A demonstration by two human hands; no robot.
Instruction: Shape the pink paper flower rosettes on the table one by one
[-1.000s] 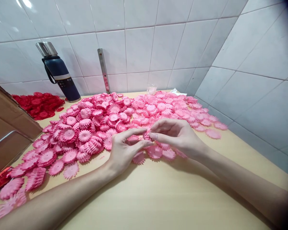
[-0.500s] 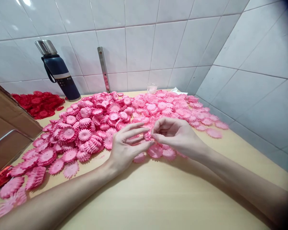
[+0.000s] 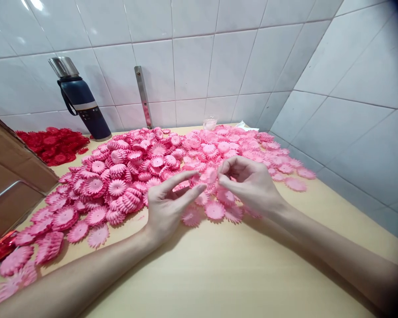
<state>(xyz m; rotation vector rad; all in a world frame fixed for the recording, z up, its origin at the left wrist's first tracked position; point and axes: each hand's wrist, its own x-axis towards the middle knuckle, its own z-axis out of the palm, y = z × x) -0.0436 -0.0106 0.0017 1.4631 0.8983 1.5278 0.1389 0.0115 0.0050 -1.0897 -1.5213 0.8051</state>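
Observation:
My left hand [image 3: 169, 203] is at the near edge of the pink pile, its thumb and index finger curved apart with nothing visible between them. Facing it, my right hand [image 3: 248, 183] pinches thumb against index finger. A thin, pale pink scalloped flower disc [image 3: 211, 175], blurred, shows right at the right fingertips, in the gap between both hands. Below the hands lie loose pink discs [image 3: 215, 210] with jagged petal edges. Behind and to the left spreads a large heap of darker pink discs [image 3: 117, 187], many nested in stacks.
A dark blue flask [image 3: 86, 106] stands by the tiled wall, beside a red petal pile [image 3: 53, 143]. At far left are a cardboard box [image 3: 13, 172] and a shiny red packet [image 3: 0, 251]. A small clear cup [image 3: 210, 123] sits behind the pale pink discs.
My hands have drawn apart: the right has moved slightly right and up, the left slightly left. The left hand's thumb and index finger now form a wider curve.

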